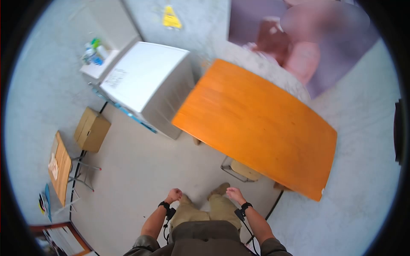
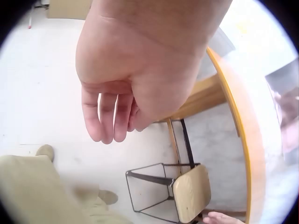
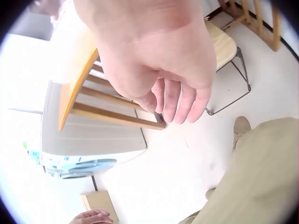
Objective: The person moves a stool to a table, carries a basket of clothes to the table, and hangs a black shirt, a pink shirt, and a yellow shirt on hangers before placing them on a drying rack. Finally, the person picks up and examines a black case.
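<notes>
My left hand hangs in front of my left thigh, holding nothing. In the left wrist view its fingers dangle loosely bent over the pale floor. My right hand, also holding nothing, is over my right foot in the head view, nearer the orange wooden table. Its fingers droop with a slight curl in the right wrist view, apart from the table. Beneath the table's near edge, a folding chair with a wooden seat is partly hidden.
A large white-topped appliance stands left of the table. Farther left are a cardboard box and a small folding table with a pale cloth on it. Bottles stand on a ledge. A yellow sign is on the wall.
</notes>
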{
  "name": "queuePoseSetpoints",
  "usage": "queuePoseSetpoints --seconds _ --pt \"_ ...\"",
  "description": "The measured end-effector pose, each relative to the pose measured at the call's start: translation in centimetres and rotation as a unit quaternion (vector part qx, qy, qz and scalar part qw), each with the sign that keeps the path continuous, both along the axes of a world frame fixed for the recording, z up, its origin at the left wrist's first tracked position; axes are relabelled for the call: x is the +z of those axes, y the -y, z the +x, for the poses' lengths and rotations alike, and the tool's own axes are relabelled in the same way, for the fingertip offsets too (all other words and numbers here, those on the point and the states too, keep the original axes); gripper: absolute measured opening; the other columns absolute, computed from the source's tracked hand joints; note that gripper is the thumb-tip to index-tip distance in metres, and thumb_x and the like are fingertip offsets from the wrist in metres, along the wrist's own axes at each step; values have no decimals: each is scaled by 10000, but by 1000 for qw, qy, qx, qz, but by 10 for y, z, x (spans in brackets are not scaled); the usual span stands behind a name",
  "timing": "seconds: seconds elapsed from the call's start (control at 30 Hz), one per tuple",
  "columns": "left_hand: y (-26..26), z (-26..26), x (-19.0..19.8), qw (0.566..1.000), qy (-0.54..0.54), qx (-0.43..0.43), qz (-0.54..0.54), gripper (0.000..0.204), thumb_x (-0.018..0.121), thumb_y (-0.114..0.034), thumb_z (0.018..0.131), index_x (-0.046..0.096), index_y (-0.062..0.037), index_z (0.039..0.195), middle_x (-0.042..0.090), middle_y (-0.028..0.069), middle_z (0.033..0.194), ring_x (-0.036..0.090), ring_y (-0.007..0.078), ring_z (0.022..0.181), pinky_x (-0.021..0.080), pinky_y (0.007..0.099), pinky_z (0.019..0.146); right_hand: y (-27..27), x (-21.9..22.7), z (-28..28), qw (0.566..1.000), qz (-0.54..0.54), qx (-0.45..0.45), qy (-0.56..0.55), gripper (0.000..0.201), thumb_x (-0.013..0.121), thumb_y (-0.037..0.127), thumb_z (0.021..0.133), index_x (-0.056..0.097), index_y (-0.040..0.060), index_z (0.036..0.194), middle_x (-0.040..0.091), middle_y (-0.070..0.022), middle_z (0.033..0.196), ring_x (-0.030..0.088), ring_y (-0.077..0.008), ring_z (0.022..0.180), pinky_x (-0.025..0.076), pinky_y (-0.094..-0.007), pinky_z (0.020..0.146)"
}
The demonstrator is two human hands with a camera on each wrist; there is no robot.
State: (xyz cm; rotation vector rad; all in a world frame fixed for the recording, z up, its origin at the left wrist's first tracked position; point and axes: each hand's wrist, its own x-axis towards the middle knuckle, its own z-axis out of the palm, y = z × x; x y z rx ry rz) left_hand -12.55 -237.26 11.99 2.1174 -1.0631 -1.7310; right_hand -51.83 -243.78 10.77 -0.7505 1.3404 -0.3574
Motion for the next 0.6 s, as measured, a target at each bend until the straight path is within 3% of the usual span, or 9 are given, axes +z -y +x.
queuePoseSetpoints --seconds 0.17,0.3,0.43,0.6 --pt "-100 65 39 980 -33 189 -49 175 545 -141 876 626 5 927 661 89 736 641 164 617 544 307 546 21 42 87 986 27 158 -53 185 584 186 890 624 44 1002 641 -28 849 605 -102 736 497 -245 616" --pt "-226 121 46 939 -53 333 -69 199 536 -188 910 625 -17 961 650 77 810 634 151 705 545 307 594 23 44 192 930 -43 354 -85 145 572 158 872 638 39 925 643 -38 758 598 -114 646 493 -255 549" --pt "-366 151 29 835 -39 545 -65 181 561 -168 881 640 -8 913 650 84 743 611 146 596 531 300 531 -4 48 311 890 -43 440 -106 124 560 194 894 606 79 897 611 -27 776 594 -127 704 503 -284 618" --pt "-484 179 10 730 -51 681 -8 188 555 -169 869 622 -16 955 637 72 765 602 152 618 535 304 538 -67 41 461 823 -29 556 -114 146 564 185 875 631 56 893 626 -33 753 610 -137 685 504 -293 586"
